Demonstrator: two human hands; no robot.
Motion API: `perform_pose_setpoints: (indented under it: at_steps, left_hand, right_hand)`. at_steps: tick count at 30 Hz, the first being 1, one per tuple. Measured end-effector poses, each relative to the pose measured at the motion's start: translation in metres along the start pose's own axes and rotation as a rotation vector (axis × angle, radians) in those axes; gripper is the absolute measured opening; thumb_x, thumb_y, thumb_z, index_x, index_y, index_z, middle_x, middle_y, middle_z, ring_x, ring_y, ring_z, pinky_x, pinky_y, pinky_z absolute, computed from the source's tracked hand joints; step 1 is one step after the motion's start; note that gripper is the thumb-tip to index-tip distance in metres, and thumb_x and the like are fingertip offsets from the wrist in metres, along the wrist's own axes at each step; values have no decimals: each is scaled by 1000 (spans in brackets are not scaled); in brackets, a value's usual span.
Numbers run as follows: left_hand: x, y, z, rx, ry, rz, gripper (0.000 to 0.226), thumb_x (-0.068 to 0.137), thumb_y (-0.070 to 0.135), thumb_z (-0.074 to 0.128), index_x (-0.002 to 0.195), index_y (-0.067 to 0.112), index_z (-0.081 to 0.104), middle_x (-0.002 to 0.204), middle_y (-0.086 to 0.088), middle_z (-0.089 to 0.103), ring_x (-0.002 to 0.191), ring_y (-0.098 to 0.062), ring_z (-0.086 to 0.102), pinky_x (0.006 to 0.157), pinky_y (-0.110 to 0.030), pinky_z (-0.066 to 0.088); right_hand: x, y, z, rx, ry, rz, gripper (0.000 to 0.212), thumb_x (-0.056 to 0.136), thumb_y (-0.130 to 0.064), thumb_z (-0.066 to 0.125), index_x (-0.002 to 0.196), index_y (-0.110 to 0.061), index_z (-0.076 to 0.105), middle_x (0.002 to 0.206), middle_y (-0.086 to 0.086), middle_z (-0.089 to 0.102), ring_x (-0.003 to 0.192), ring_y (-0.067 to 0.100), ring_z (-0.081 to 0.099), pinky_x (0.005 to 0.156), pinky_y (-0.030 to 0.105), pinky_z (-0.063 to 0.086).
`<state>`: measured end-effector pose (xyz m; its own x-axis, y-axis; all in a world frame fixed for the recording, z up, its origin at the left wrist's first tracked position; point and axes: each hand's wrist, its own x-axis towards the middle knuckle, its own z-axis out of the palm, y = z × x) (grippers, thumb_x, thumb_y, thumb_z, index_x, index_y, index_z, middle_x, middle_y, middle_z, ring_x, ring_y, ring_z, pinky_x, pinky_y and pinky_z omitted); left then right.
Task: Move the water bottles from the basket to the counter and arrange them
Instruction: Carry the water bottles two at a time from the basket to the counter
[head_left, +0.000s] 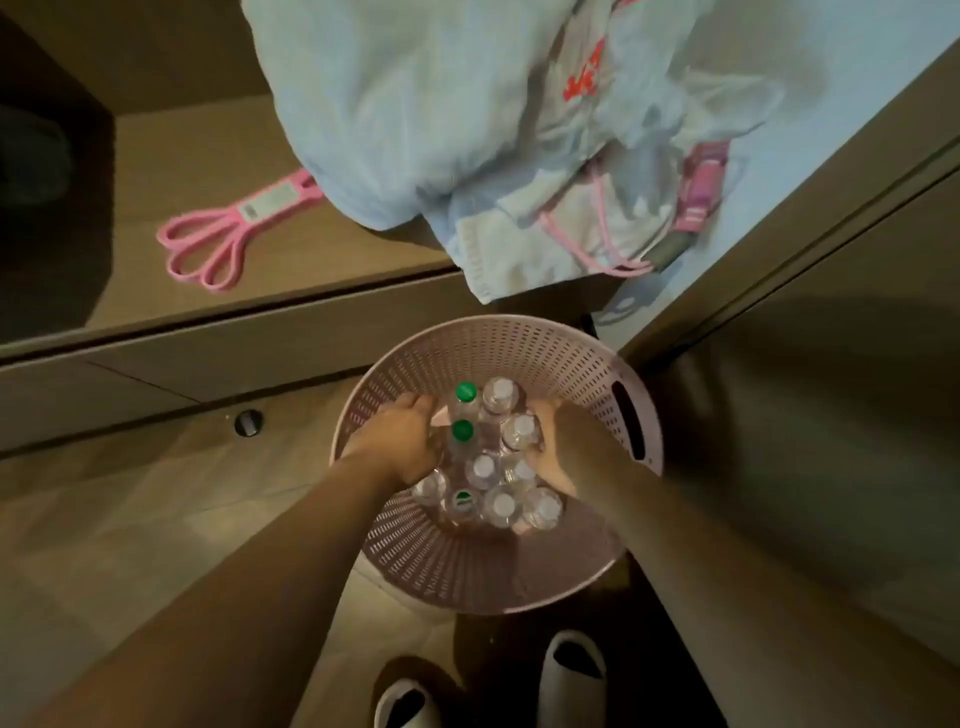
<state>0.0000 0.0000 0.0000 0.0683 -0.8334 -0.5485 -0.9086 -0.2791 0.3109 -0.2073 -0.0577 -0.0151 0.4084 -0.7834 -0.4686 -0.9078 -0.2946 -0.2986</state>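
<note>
Both hands reached into the pink perforated basket (582, 364) on the floor, the left hand (402, 441) and right hand (550, 441) curled around opposite sides of the water bottles (493, 457) clustered upright inside it. Lifting few at once, gripped by the body, would likely be steadier. The bottles were clear, capped white or green.

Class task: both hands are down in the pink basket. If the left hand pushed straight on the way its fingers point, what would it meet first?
Probably the green-capped bottle beside the left hand's fingertips; depth is unclear, so possibly the basket wall.
</note>
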Motion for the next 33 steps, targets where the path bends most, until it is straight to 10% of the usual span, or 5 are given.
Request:
perform_pose_setpoints:
  at_steps: [11, 33]
  left_hand:
    - [66, -36, 100, 95, 151, 132, 39, 92, 33, 54, 126, 14, 56, 116, -8, 61, 108, -28, 58, 92, -39, 49]
    - [104, -6, 137, 12, 219, -91, 26, 98, 30, 52, 116, 11, 54, 110, -12, 67, 100, -34, 65, 74, -37, 45]
  right_hand:
    - [114, 13, 83, -111, 88, -364, 66, 88, -8, 60, 147, -20, 35, 147, 5, 42, 133, 26, 41, 113, 39, 32]
    - [148, 4, 17, -290, 107, -513, 27, 87, -45, 67, 105, -28, 55, 99, -7, 61, 92, 17, 58, 78, 37, 50]
